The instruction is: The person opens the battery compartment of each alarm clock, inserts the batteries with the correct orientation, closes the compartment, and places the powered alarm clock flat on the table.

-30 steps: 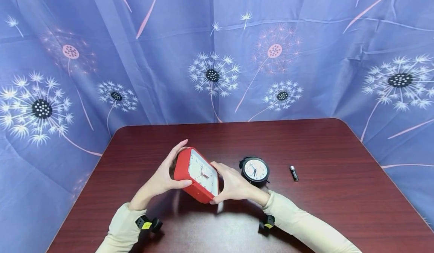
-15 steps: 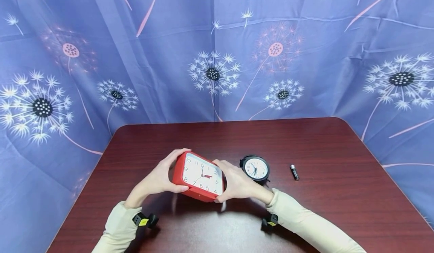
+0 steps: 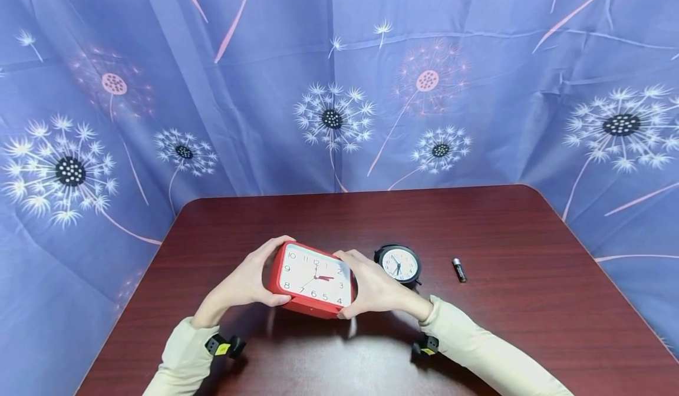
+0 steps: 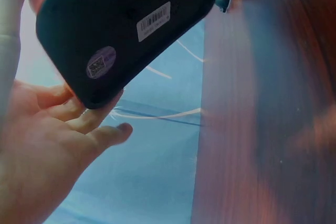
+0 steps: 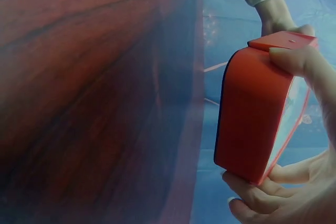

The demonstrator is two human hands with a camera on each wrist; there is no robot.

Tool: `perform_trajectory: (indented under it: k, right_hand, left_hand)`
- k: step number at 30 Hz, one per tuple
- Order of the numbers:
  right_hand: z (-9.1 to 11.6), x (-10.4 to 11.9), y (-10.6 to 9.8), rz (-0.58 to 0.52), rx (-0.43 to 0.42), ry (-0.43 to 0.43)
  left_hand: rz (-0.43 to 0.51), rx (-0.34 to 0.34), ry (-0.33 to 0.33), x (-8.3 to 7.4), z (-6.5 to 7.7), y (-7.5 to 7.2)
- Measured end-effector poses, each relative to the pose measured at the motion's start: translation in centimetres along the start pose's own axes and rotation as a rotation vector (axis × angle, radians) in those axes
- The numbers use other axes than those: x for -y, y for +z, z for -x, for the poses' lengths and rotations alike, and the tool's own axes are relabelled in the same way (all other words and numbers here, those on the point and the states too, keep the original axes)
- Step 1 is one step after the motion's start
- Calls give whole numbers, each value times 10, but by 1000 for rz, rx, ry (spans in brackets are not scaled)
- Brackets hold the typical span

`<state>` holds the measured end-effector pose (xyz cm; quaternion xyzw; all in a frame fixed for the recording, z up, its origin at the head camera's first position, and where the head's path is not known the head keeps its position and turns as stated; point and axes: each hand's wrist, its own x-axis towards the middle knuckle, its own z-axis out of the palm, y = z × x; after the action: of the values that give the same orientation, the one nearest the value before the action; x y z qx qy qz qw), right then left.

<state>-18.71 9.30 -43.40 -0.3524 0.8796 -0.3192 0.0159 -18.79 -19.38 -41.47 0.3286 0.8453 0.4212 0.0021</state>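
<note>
A red rectangular alarm clock point(image 3: 316, 278) with a white numbered dial is held up over the table between both hands, its dial facing the head camera and its right side tilted lower. My left hand point(image 3: 245, 278) grips the left end, thumb at the lower front edge and fingers over the top corner. On the right end, my right hand point(image 3: 375, 284) grips with thumb below and fingers above. The left wrist view shows the clock's black back point(image 4: 126, 30) with a barcode label point(image 4: 154, 21). Its red side point(image 5: 252, 114) fills the right wrist view's grip.
A round black alarm clock point(image 3: 400, 264) stands just behind my right hand. Farther right, a small black battery point(image 3: 459, 270) with a silver end lies on the dark red wooden table point(image 3: 509, 337). A blue dandelion-print cloth point(image 3: 265, 89) hangs behind the table.
The red alarm clock has turned from a steep slant to a nearly level one, its dial coming round toward the head camera. Both hands keep their grip; the left hand has shifted slightly left.
</note>
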Motion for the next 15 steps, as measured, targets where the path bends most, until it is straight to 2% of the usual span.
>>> perform_trajectory:
  k: [4, 8, 15]
  right_hand:
    - [-1, -3, 0, -37, -1, 6]
    - [-1, -6, 0, -60, 1, 4]
    - [0, -5, -1, -54, -7, -2]
  left_hand:
    - [-3, 5, -5, 1, 1, -1]
    - [-44, 6, -15, 1, 3, -1]
    - [-76, 19, -43, 4, 5, -1]
